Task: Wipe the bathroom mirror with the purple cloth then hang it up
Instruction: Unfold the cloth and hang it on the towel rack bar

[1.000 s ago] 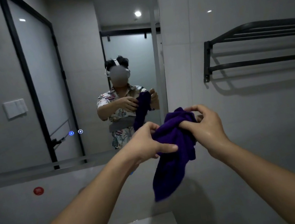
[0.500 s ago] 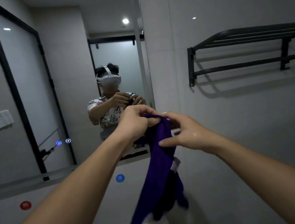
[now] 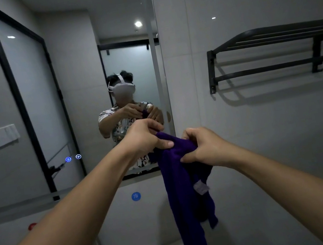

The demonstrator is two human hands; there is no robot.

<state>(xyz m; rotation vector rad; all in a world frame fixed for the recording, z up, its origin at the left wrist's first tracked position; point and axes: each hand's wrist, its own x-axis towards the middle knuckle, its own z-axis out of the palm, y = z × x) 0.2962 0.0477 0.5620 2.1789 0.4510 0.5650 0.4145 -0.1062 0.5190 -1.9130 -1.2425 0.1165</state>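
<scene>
Cloth (image 3: 180,186) is hanging lower and straighter than half a second ago, when its tail was swinging out to the left; now it is dropping almost plumb below both hands. Since a second ago it has gone from a bunched wad to a long drape. Both hands are sitting a little further apart than before, and the rack (image 3: 273,53) is showing more fully on the right wall.

Left hand (image 3: 144,138) is gripping the top edge of the cloth, its fingers (image 3: 157,126) curling over the far side and the thumb pressing the near side, so the fabric is being pinched between them. Right hand (image 3: 203,147) is closing on the same top edge just beside the left, fingers folded tight into the fabric with the thumb pointing left along it. The cloth is bridging the short gap between the two grips and falling below them, a pale tag (image 3: 200,187) showing under the right hand.

Mirror (image 3: 44,99) is standing beyond the left hand, reflecting the person holding the cloth. The rack is sitting up and to the right of the right hand, well apart from it.
</scene>
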